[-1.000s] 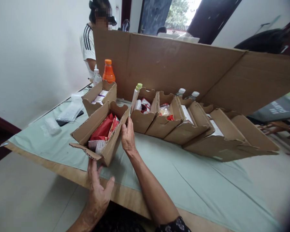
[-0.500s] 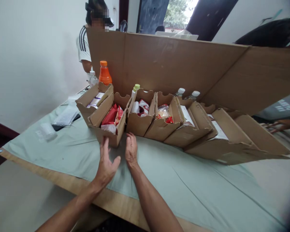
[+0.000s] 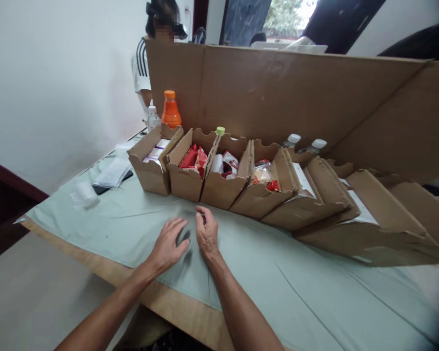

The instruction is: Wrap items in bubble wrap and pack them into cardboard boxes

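My left hand [image 3: 168,243] rests palm down on the pale green cloth [image 3: 131,229], fingers spread, holding nothing. My right hand [image 3: 206,232] lies beside it, fingers loosely curled and empty. Both sit just in front of a row of open cardboard boxes. The box with red packets [image 3: 188,170] stands in line between the leftmost box [image 3: 151,163] and the box with the white bottle [image 3: 225,178]. Neither hand touches a box.
More cardboard boxes [image 3: 314,195] run to the right. A tall cardboard sheet [image 3: 278,92] stands behind them. An orange bottle [image 3: 170,109] and a small clear bottle stand at the back left. Plastic bags [image 3: 111,170] lie on the left. Another person [image 3: 146,63] stands behind.
The box with red packets was pushed away from the table edge into the row. Both hands let go of it and came down onto the cloth.
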The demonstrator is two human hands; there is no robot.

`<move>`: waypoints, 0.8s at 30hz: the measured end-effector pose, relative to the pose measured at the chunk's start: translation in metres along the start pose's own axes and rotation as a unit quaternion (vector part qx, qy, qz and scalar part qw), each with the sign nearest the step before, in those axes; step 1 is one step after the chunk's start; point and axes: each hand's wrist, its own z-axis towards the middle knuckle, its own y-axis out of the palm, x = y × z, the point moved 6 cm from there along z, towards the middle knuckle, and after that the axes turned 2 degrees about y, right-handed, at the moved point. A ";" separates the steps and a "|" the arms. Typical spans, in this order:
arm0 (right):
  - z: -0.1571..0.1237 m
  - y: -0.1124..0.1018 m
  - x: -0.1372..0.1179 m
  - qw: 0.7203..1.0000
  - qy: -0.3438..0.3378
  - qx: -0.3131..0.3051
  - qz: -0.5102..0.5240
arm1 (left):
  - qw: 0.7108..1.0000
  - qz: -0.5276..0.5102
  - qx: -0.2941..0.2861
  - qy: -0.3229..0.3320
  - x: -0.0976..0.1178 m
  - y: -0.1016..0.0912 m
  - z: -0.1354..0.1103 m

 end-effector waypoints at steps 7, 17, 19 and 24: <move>0.058 0.064 -0.128 0.962 -0.131 -0.187 -0.151 | 0.997 0.034 0.060 0.031 -0.010 -0.042 -0.096; 0.091 0.120 -0.181 0.867 -0.161 -0.237 -0.408 | 0.978 -0.030 0.206 -0.021 -0.005 -0.063 -0.116; 0.065 0.111 -0.181 0.861 -0.179 -0.252 -0.403 | 0.967 -0.057 0.234 -0.077 -0.019 -0.077 -0.123; -0.011 0.047 -0.181 0.872 -0.252 -0.296 -0.298 | 0.927 -0.130 0.308 -0.173 -0.052 -0.131 -0.128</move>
